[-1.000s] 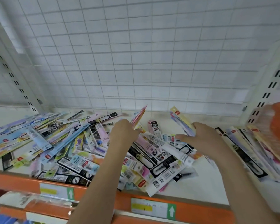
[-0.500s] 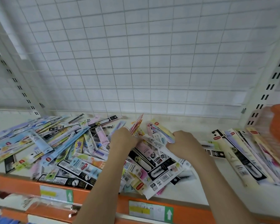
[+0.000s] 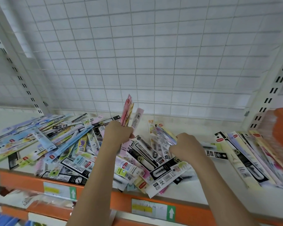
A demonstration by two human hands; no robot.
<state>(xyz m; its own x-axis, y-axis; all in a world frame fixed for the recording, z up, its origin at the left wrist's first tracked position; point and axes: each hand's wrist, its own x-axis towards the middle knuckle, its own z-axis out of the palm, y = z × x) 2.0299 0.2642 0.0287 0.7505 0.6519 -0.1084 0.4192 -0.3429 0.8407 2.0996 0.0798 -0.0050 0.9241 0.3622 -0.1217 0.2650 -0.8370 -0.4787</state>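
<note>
Shelf | pink packets clutched upright by left hand above heap | pale packets pinched by right hand | risk: fanned bundle could be spilled if loosely squeezed

Packets on a shelf, two hands above the heap.

A pile covers the shelf's left and middle, reaching its front edge. The left hand is over the pile's middle and holds a bunch upright. The right hand is to its right at the pile's right end, gripping a packet that points up-left. Further right, apart from the pile, a row lies side by side. A grid stands behind, between two uprights. Labels sit on the front edge.
</note>
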